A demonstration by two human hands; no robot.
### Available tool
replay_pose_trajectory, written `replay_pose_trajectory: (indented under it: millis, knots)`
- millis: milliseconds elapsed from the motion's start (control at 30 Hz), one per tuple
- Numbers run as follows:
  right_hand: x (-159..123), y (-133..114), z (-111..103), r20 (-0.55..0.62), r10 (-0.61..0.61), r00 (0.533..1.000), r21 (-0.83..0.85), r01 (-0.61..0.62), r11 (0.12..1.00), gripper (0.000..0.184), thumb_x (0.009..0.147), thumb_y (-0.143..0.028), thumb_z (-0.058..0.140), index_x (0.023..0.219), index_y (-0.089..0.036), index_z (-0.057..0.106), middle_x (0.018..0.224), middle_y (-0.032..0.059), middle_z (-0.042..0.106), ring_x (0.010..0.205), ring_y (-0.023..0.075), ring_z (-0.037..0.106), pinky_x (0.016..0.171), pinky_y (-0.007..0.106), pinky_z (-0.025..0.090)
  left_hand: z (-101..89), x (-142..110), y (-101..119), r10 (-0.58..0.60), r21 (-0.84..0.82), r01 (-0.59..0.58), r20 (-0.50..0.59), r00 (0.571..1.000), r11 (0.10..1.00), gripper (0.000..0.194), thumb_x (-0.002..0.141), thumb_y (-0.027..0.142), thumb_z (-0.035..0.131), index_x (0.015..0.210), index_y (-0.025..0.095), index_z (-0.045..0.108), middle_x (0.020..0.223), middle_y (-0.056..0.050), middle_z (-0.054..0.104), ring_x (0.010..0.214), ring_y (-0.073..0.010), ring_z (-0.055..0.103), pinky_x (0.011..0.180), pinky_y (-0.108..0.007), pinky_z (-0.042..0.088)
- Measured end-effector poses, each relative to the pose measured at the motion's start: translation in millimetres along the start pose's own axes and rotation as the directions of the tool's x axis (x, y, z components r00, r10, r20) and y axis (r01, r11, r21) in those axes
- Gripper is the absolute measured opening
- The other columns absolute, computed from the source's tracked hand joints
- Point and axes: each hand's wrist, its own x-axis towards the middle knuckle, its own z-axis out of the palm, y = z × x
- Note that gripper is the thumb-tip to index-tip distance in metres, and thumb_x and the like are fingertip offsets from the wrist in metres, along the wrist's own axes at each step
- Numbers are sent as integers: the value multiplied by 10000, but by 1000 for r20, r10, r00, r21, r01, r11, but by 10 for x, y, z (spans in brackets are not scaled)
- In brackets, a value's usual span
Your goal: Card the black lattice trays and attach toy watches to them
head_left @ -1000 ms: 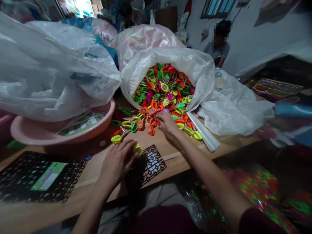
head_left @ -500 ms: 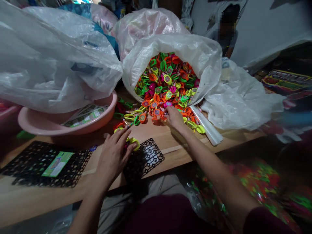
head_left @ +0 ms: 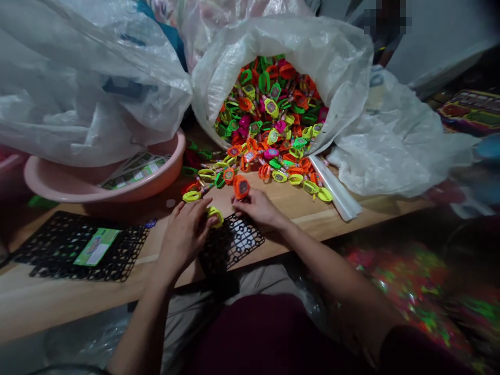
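- as the right hand (head_left: 260,207) has come back from the heap toward the table's near edge, it lifts an orange plastic toy watch (head_left: 241,187) at its fingertips, at 11 o'clock from that wrist
- its fingers lie close together, pinching the watch's lower edge; the thumb is hard to make out
- the left hand (head_left: 185,234) curls around a yellow plastic toy watch (head_left: 214,216), its bent fingers pressed against the band
- both watches sit just above a black plastic mat (head_left: 230,242)
- a heap of toy watches (head_left: 269,109) fills a white woven sack (head_left: 312,52) at 12 o'clock and spills onto the wooden table (head_left: 308,219)
- a pink basin (head_left: 172,166) at 10 o'clock holds printed cards (head_left: 136,174)
- the left hand hides part of the yellow watch; the watch faces are too small to read
- a seated person (head_left: 386,21) at 1 o'clock is blurred and cut off by the top edge
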Motion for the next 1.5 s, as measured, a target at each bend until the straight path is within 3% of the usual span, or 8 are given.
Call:
replay_pose_trajectory:
  millis: [200, 333, 533, 667, 800, 967, 1267, 1500]
  knots:
    - [-59, 352, 315, 12, -117, 993, -385, 112, 916, 134, 910, -234, 722, 1021, -162, 703, 902, 38, 727, 887, 215, 684, 852, 323, 549, -40, -6, 12, -7, -40, 7, 11, 1000, 999, 476, 992, 436, 534, 1362, 165, 661, 1346, -153, 741, 1277, -334, 658, 1225, -552, 433]
    - [-111, 444, 357, 80, -260, 962, -570, 258, 780, 285, 852, -25, 538, 1074, -151, 665, 989, 95, 729, 926, 240, 686, 858, 332, 543, -62, -29, 19, -14, -48, 14, 8, 1000, 999, 496, 984, 428, 578, 1427, 208, 604, 1298, -123, 760, 1223, -311, 686, 1213, -522, 452]
    - [-103, 458, 469, 215, -272, 938, -650, 345, 677, 280, 837, -10, 540, 1054, -168, 622, 1041, 127, 704, 985, 257, 658, 910, 367, 556, 21, 48, 118, 23, 70, -22, -9, 1000, 997, 746, 966, 442, 665, 1626, 219, 399, 1607, -178, 554, 1442, -364, 567, 1231, -547, 441]
    - [-125, 267, 231, 222, -298, 928, -654, 369, 661, 223, 909, -17, 552, 1024, -188, 637, 1032, 80, 694, 967, 214, 653, 901, 327, 534, 83, 108, 147, 5, 119, -3, -15, 1000, 993, 580, 1007, 445, 590, 1528, 197, 533, 1665, -182, 493, 1404, -389, 607, 1108, -525, 540]
    - [-191, 85, -209, -95, -308, 947, -771, 125, 625, 223, 952, -256, 753, 1128, -177, 641, 1114, 109, 690, 1018, 249, 635, 899, 367, 510, 77, 122, 126, -22, 81, 20, 27, 999, 997, 540, 997, 443, 614, 1474, 188, 590, 1436, -174, 704, 1306, -369, 675, 1093, -518, 537]
    - [-183, 135, -436, -179, -26, 983, -606, -89, 790, 259, 899, -218, 793, 1120, -149, 676, 948, 53, 733, 852, 208, 659, 809, 324, 496, 81, 100, 97, 18, 81, -19, 17, 1000, 997, 593, 1034, 440, 527, 1545, 139, 523, 1500, -203, 657, 1357, -369, 635, 1129, -525, 505]
    - [-121, 297, 119, -11, -57, 998, -47, 56, 997, 207, 918, -261, 674, 1096, -166, 717, 1025, 31, 770, 914, 173, 675, 897, 291, 542, 140, 84, 32, 119, 91, -116, -27, 993, 989, 577, 1048, 420, 472, 1536, 115, 519, 1582, -204, 585, 1417, -372, 575, 1187, -551, 460]
    - [-249, 354, 158, 54, -159, 986, -319, 168, 933, 320, 889, -92, 492, 1125, -182, 688, 934, 27, 726, 766, 170, 614, 780, 269, 532, 100, 64, 20, 87, -4, -87, -26, 996, 996, 465, 1011, 399, 562, 1413, 170, 608, 1400, -180, 707, 1331, -348, 631, 1141, -520, 496]
